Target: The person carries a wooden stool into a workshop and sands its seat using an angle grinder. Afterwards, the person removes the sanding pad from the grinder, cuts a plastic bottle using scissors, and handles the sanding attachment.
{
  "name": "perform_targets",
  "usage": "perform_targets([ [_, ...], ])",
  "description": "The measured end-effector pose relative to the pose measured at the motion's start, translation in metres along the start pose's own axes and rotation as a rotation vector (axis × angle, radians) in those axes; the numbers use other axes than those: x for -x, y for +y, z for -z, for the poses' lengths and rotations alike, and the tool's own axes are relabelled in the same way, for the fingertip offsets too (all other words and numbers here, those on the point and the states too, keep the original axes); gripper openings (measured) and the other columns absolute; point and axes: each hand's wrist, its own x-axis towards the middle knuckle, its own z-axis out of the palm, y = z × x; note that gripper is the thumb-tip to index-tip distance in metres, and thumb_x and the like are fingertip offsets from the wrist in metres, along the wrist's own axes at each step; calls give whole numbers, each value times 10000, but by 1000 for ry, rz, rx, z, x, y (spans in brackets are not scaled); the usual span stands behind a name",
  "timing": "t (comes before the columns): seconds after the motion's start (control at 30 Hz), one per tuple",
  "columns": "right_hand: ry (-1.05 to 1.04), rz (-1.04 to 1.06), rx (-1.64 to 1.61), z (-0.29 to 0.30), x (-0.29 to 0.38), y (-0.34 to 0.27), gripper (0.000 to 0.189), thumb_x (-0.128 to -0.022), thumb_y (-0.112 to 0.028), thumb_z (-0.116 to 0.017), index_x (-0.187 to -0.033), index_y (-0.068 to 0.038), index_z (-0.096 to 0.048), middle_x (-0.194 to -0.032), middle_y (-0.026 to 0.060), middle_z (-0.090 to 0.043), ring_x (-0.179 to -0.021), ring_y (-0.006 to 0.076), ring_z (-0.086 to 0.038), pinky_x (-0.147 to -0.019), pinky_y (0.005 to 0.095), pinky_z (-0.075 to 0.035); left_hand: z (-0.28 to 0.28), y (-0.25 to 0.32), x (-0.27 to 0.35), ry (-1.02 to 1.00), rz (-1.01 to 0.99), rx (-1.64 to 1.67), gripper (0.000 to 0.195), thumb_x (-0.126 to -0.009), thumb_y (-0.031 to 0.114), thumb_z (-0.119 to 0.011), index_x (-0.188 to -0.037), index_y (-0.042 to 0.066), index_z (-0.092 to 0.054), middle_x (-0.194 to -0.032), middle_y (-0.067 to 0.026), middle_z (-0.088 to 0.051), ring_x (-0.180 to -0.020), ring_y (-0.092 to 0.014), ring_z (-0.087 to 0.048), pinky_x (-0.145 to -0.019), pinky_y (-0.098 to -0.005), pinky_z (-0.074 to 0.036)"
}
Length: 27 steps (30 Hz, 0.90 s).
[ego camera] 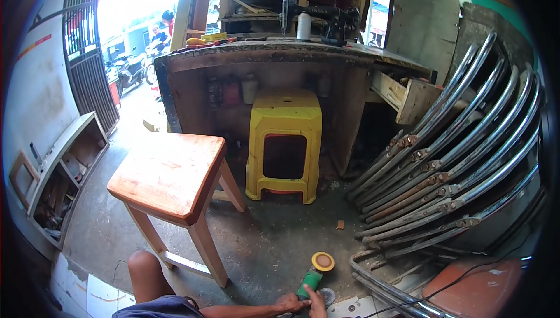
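Observation:
My left hand [290, 303] is closed around the rear of a green angle grinder [310, 279]. A yellow-rimmed disc with a brown centre [323, 261] is on the grinder's head, turned upward. My right hand [316, 302] touches the grinder's body from the other side with fingers extended; whether it grips is unclear. Beside it a round grey disc [327, 296] lies on the floor. Left of the grinder stands a wooden stool [166, 173] with an orange-brown seat top and pale legs, upright and apart from both hands.
A yellow plastic stool [286, 119] stands under a workbench [271, 51] bearing a sewing machine [326, 16] and thread cone [303, 26]. Stacked metal chair frames [446, 178] fill the right side. A black cable [455, 281] crosses a brown chair seat [474, 285]. A low shelf [65, 173] is left.

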Motion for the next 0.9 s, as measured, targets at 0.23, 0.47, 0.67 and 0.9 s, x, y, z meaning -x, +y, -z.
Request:
perform_targets([
  [0.23, 244, 232, 951, 49, -53, 45, 751, -849, -632, -701, -1301, -38, -621, -1248, 217, -642, -1122, 386, -594, -965, 468, -472, -26, -48, -50, -112, -244, -12, 876, -824, 703, -670, -1245, -65, -640, -1208, -264, -685, -1175, -377, -652, -972, -466, -502],
  [0.47, 417, 794, 1303, 46, -45, 80, 675, -881, -574, -712, -1231, 2, -677, -1175, 261, -676, -1017, 470, -628, -916, 512, -515, 0, -67, -21, 8, -554, 103, 457, -894, 414, -637, -1074, -2, -699, -1052, -234, -721, -993, -385, -689, -855, -466, -521],
  [0.67, 720, 1013, 1444, 59, -46, 92, 680, -943, -521, -652, -1343, 27, -597, -1242, 282, -646, -1061, 455, -630, -969, 527, -500, 72, -82, 69, 82, -631, -8, 415, -983, 375, -575, -1207, 30, -626, -1092, -223, -706, -1050, -392, -675, -901, -481, -514],
  [0.9, 471, 870, 1219, 4, 3, 37, 569, -986, -467, -618, -1313, -1, -631, -1225, 244, -665, -1049, 397, -643, -941, 487, -518, 174, -120, 222, 549, -649, -239, 311, -977, 290, -614, -1177, 55, -641, -1064, -201, -682, -992, -402, -681, -849, -476, -540],
])
